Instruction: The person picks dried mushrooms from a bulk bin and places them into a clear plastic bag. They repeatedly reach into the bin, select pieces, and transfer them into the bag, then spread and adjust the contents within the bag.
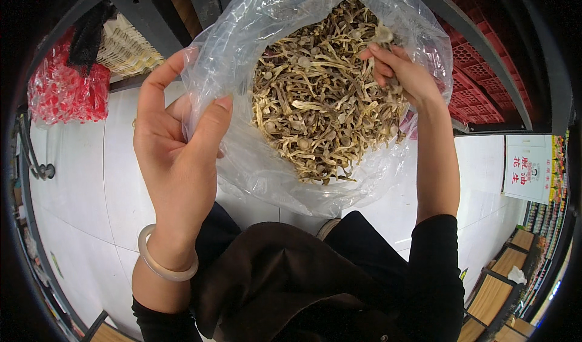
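Observation:
A large clear plastic bag [236, 146] hangs wide-mouthed in front of me, with a heap of dried mushrooms [318, 96] inside, thin brown stems and small pale caps. My left hand [182, 128] pinches the bag's left rim between thumb and fingers, and a pale bangle [166, 260] circles that wrist. At the bag's right side my right hand [402, 71] reaches in over the heap, fingers curled around a few dried mushrooms. A pale cap [383, 34] shows just past its fingertips. Part of its grip is hidden.
Red plastic crates [477, 83] sit within a dark metal frame on the right. To the left are a red plastic-wrapped bundle [72, 92] and a cream woven basket [129, 46]. Beyond the white tiled floor [72, 169] stand a white printed box [527, 167] and wooden shelving [489, 299].

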### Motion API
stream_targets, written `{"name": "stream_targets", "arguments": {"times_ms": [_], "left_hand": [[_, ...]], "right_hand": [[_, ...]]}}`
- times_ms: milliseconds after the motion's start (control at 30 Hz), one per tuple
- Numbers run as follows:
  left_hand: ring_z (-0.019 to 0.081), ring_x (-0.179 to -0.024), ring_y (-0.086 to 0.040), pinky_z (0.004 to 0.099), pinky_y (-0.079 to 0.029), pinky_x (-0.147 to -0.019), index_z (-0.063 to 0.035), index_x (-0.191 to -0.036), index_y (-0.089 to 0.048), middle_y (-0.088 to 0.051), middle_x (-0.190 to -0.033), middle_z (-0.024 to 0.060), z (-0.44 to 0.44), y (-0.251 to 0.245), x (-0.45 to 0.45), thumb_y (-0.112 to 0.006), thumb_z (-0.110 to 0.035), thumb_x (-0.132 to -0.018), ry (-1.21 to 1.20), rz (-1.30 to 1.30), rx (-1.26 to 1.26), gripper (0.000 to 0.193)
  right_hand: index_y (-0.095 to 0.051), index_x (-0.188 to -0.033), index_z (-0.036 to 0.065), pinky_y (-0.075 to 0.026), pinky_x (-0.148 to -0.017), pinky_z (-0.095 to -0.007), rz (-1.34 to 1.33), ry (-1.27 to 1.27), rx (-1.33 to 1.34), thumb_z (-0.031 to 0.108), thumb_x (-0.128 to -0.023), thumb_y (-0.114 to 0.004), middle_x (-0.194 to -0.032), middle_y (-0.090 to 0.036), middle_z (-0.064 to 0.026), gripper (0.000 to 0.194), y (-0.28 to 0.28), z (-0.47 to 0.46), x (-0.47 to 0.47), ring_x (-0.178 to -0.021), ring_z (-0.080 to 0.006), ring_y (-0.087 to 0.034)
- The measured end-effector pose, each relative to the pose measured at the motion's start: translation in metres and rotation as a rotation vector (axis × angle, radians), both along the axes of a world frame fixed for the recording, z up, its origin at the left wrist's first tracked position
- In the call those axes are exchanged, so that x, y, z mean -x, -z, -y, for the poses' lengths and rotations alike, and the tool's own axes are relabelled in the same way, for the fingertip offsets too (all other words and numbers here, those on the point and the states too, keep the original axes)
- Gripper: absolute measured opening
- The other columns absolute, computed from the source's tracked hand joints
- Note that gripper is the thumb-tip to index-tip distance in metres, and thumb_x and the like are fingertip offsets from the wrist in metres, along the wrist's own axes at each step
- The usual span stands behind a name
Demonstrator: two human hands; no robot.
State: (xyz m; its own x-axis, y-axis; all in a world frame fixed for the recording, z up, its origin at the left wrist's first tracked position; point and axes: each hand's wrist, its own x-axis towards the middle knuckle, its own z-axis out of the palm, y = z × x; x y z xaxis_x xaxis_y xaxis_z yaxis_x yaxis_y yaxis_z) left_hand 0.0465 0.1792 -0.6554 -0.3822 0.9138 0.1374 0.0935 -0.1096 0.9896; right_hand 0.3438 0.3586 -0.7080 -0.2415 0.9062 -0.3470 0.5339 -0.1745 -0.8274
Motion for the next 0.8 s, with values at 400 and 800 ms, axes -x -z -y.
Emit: {"name": "stream_targets", "arguments": {"times_ms": [400,800], "left_hand": [[0.0008,-0.059,-0.049,0.0170,-0.035,-0.051,0.0021,-0.132,-0.045,-0.067,-0.079,0.0023,0.000,-0.002,0.002,-0.064,-0.002,-0.090,0.050,0.031,-0.004,0.047],[-0.0006,-0.058,-0.045,0.0164,-0.031,-0.050,-0.0007,-0.133,-0.053,-0.063,-0.078,-0.0045,-0.001,0.001,0.000,-0.069,-0.010,-0.089,0.020,0.029,-0.004,0.048]], "right_hand": [[-0.068,-0.111,0.007,-0.058,-0.075,-0.0400,0.755,-0.307,-0.505,0.043,-0.084,-0.075,-0.094,-0.072,-0.0122,0.046,0.083,-0.034,0.123,-0.084,-0.0256,-0.070],[-0.062,-0.084,0.006,-0.033,-0.046,-0.0238,-0.068,-0.182,0.147,0.033,-0.088,-0.075,-0.053,-0.049,0.0024,0.029,0.014,-0.026,0.007,-0.044,-0.0075,-0.040]]}}
